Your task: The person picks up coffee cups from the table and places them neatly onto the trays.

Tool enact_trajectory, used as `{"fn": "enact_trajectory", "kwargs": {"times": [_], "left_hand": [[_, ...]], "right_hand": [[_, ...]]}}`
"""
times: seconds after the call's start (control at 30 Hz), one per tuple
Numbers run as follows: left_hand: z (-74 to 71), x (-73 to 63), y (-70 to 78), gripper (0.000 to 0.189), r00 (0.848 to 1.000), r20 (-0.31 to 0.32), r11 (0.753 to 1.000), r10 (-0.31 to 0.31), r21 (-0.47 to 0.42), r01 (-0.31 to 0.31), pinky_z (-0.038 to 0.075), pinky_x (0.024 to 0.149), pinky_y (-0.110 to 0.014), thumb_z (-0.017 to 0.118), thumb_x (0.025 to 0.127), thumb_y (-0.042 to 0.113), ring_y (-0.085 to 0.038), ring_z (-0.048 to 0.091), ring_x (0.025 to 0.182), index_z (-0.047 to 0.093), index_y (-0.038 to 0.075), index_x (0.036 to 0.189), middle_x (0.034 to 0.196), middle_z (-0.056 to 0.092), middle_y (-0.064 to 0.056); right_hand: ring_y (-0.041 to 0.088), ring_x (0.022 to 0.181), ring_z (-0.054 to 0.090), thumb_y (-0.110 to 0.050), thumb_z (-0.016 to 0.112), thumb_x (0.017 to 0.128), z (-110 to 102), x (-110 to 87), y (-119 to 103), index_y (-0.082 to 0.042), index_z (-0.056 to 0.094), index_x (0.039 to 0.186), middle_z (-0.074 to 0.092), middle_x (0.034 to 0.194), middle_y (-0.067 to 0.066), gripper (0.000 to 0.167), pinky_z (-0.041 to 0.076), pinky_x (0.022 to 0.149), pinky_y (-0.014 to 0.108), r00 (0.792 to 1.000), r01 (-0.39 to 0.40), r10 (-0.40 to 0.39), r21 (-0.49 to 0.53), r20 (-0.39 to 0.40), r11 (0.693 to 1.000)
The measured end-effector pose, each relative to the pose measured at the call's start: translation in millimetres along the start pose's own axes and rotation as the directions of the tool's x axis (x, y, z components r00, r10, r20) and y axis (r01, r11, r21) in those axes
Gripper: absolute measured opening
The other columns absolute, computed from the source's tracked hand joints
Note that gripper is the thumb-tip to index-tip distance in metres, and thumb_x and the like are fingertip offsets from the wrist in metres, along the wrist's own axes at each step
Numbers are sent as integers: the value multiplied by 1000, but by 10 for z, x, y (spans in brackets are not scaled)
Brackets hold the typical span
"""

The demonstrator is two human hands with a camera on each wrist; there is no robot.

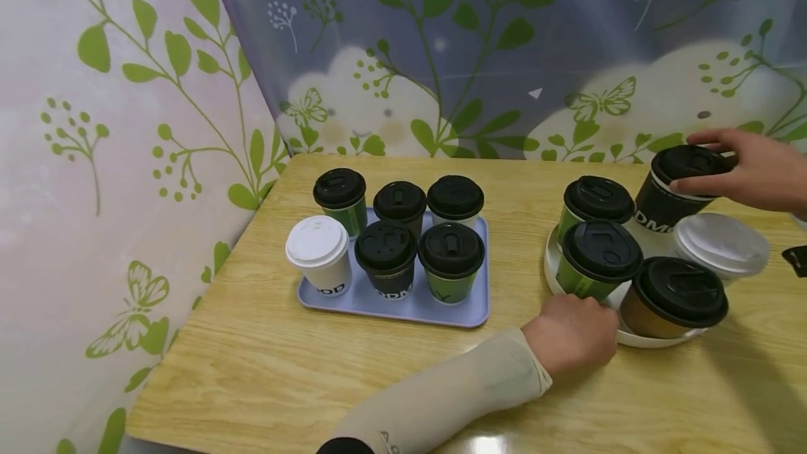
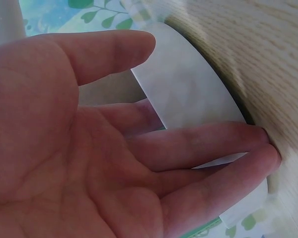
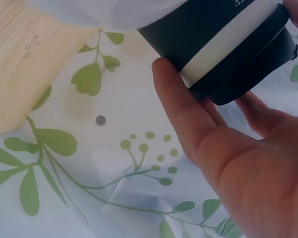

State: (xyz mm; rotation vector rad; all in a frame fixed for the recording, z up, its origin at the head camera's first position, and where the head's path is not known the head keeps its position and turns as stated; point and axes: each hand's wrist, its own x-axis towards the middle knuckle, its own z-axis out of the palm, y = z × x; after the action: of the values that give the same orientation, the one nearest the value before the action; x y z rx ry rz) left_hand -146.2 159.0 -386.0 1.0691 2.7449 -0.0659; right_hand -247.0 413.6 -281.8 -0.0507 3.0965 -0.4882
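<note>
At the right, my right hand [image 1: 756,167] holds a black paper cup [image 1: 662,203] by its black lid. In the right wrist view, fingers and thumb lie on opposite sides of that lid [image 3: 253,69]. The cup stands at the back of a white round tray [image 1: 551,268]. My left hand [image 1: 574,335] grips the tray's near-left rim; the left wrist view has its fingers across the white wall [image 2: 188,84]. Also on this tray are two green cups [image 1: 576,280], a brown cup [image 1: 652,310] and a white-lidded cup [image 1: 721,247].
Left of the round tray, a lilac rectangular tray [image 1: 384,308] carries several lidded cups, among them a white cup [image 1: 321,258] at its front left. Both trays rest on a wooden table [image 1: 265,370]. Leaf-patterned walls [image 1: 435,54] stand behind and to the left.
</note>
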Motion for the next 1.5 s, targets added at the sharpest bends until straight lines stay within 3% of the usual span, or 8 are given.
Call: {"fn": "enact_trajectory", "kwargs": {"times": [0.3, 0.57, 1.03, 1.3, 1.5], "left_hand": [[1, 8, 4, 18, 1000, 5, 1000, 0, -5, 0, 51, 60, -31, 58, 103, 32, -4, 62, 72, 72, 32, 91, 87, 69, 15], [2, 18, 3, 18, 1000, 26, 1000, -3, -12, 3, 52, 60, -31, 58, 103, 32, -5, 62, 71, 72, 32, 91, 87, 69, 14], [1, -7, 8, 21, 1000, -24, 1000, 6, 22, -6, 50, 57, -29, 59, 102, 33, -3, 62, 69, 71, 33, 85, 82, 69, 15], [-5, -13, 2, 20, 1000, -3, 1000, -5, 2, 5, 51, 59, -30, 59, 102, 32, -3, 62, 70, 71, 34, 86, 83, 69, 16], [3, -10, 11, 20, 1000, -10, 1000, -3, 12, 3, 51, 59, -30, 59, 102, 32, -3, 62, 70, 72, 34, 87, 84, 69, 16]], "right_hand": [[65, 123, 34, -55, 71, 93, 29, -5, -100, 12, 20, 156, 27, 147, 45, 105, 35, 91, 77, 990, 22, -19, -20, 137, 1000], [66, 123, 37, -53, 73, 92, 131, 3, -100, 13, 29, 152, 31, 144, 46, 99, 38, 90, 76, 987, 50, -42, -53, 157, 997], [61, 114, 51, -57, 70, 94, 146, 34, -146, 14, 36, 147, 40, 139, 48, 95, 46, 85, 69, 982, 111, -83, -163, 168, 980], [66, 118, 43, -53, 68, 97, 120, 49, -137, 16, 31, 148, 35, 139, 49, 93, 42, 88, 73, 975, 96, -75, -88, 210, 992], [66, 120, 41, -55, 65, 98, 122, 80, -128, 16, 30, 148, 34, 140, 48, 94, 40, 90, 74, 974, 72, -52, -86, 218, 994]]}}
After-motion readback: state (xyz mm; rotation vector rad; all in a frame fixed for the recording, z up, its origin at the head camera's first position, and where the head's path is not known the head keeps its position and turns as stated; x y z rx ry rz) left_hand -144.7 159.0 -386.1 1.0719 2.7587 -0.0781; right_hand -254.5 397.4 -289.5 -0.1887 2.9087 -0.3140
